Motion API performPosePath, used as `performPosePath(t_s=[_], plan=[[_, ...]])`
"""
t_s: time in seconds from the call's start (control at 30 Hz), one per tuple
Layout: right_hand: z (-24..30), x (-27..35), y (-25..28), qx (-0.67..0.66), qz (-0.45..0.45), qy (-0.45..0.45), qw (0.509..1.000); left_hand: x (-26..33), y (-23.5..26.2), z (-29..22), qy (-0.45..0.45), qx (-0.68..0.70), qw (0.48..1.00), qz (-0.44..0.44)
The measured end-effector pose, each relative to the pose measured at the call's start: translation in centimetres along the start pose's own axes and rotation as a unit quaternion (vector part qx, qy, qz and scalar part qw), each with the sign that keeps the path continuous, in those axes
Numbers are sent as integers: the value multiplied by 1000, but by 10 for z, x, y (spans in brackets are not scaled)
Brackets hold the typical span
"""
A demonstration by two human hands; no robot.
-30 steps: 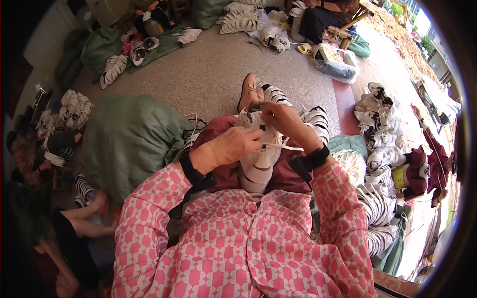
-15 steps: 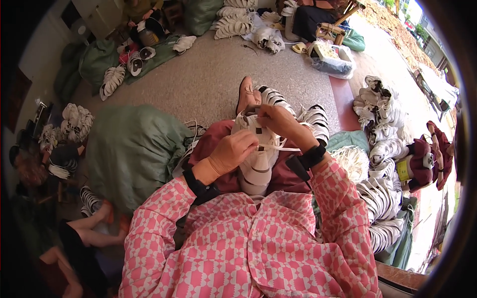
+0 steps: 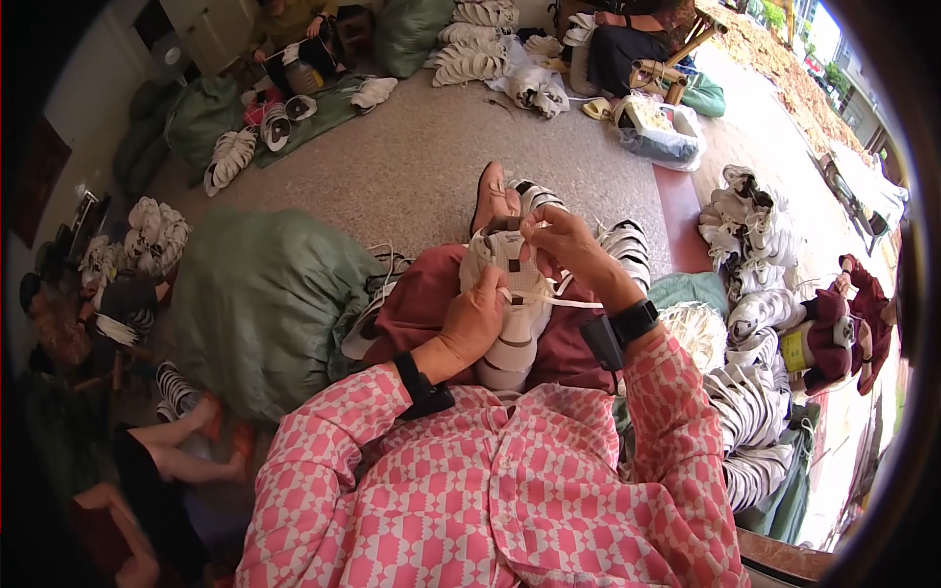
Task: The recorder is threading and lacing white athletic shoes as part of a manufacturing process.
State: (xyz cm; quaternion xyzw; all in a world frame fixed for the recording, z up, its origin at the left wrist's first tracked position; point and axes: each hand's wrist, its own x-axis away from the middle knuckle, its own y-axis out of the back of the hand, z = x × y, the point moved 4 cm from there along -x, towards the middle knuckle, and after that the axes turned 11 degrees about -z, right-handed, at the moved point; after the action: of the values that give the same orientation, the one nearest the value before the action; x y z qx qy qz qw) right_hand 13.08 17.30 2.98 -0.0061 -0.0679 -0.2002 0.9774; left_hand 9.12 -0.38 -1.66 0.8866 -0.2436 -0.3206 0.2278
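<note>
A white shoe (image 3: 509, 355) rests on my lap, its toe toward my body and its opening away from me. My left hand (image 3: 474, 321) is closed on the shoe's left side, the thumb lying along its upper. Over the far right part of the upper, my right hand (image 3: 569, 245) is bent with fingertips pinched by the eyelets. What sits between those fingertips is too small to make out, though it looks like lace. A flat white shoelace (image 3: 559, 300) runs from the shoe's middle to the right, passing below my right wrist.
A big green sack (image 3: 265, 304) stands at my left. Stacked white shoes (image 3: 750, 392) and a bundle of white laces (image 3: 692, 333) lie on my right. Other people sit around, one at the far left (image 3: 294, 44). A plastic-lined tub (image 3: 659, 132) stands at the far right.
My left hand has turned from pulling at the lace to lying against the shoe, thumb up. My right hand has shifted slightly right and nearer, its fingertips now pinched at the eyelets.
</note>
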Motion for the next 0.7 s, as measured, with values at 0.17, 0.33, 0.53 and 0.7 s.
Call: performPosePath(t_s=[0.17,0.33,0.53,0.7], plan=[[-6,17,-10,137,121,68,981,6,2,3,-10,93,995,-24],[-8,24,-24,353,125,295,879,14,3,12,112,176,976,63],[-6,26,-44,557,121,285,771,13,3,14,147,229,958,86],[-24,19,-43,527,70,353,769,12,2,15,165,201,958,117]])
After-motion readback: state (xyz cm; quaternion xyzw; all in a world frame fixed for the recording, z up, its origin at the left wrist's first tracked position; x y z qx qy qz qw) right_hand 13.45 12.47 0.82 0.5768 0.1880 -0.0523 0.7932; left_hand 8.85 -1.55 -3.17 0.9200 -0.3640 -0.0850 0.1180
